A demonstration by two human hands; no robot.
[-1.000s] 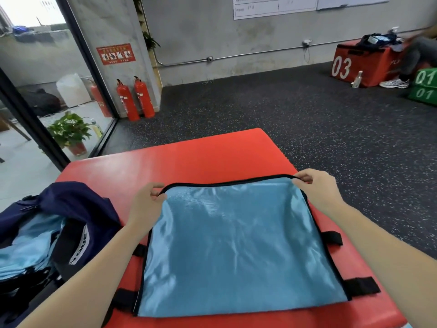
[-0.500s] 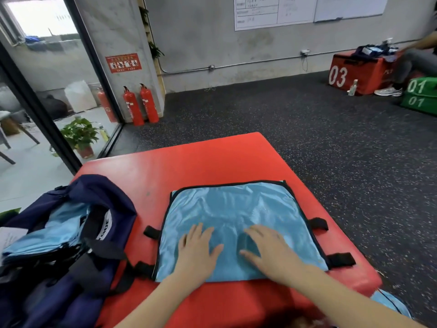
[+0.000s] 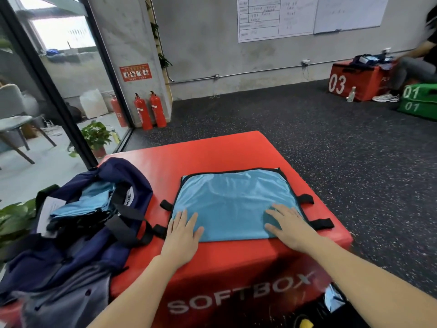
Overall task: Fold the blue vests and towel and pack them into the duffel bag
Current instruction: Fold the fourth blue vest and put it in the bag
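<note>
Hands, left (image 3: pixel 183 229) and right (image 3: pixel 287 223), flat, open-fingered on blue vest (image 3: pixel 233 202) atop red "SOFTBOX" box (image 3: pixel 236 275).

folded blue vest (image 3: pixel 233 202) lying flat on the red soft box (image 3: pixel 212 152), shiny light-blue fabric edged in black, black straps sticking out at left and right sides; pressed at its near corners by the left hand (image 3: pixel 183 229) and right hand (image 3: pixel 287 224), fingers straight and spread. navy duffel bag (image 3: pixel 78 223) just to the left, at the box's left edge, open at the top, more folded light-blue fabric stacked inside, black handle straps draped over its right side towards the vest
</note>
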